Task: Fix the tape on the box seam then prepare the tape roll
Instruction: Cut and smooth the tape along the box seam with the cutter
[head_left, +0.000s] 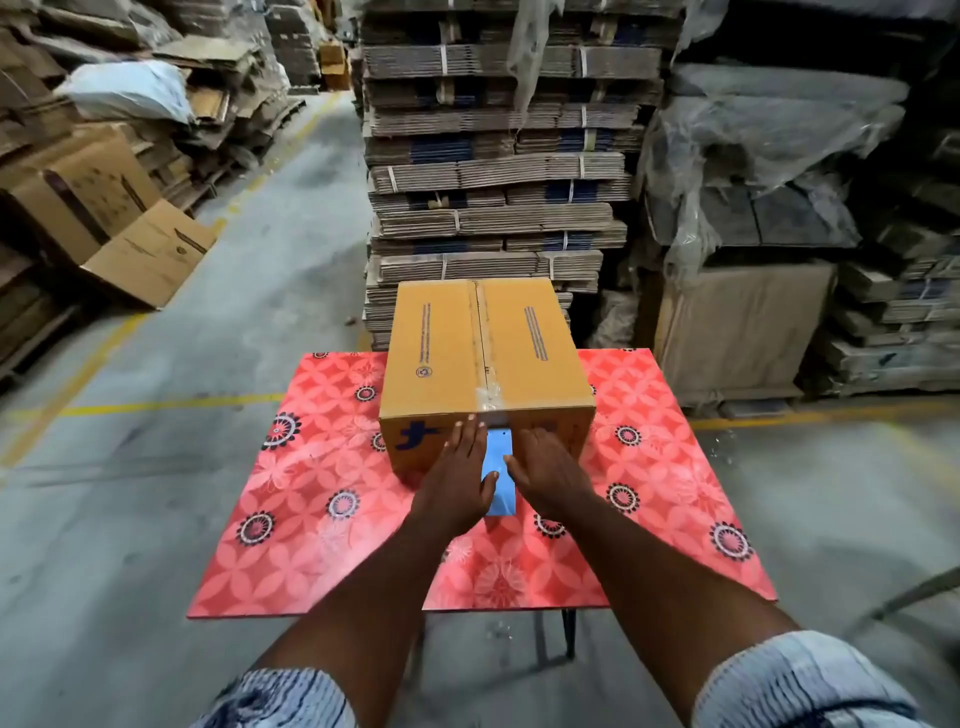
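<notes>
Warehouse, red floral table (311, 519): brown cardboard box (483, 358) lying seam away from camera; left hand (460, 473), right hand (545, 467) pressing flat, fingers extended, flanking blue strip (496, 467), gripping nothing.

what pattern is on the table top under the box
Red with pale floral petal shapes and scattered dark round medallions, on the table top; clearest in the head view.

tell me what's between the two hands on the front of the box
In the head view, a blue strip runs down the box front between the left hand and right hand, below the clear tape.
</notes>
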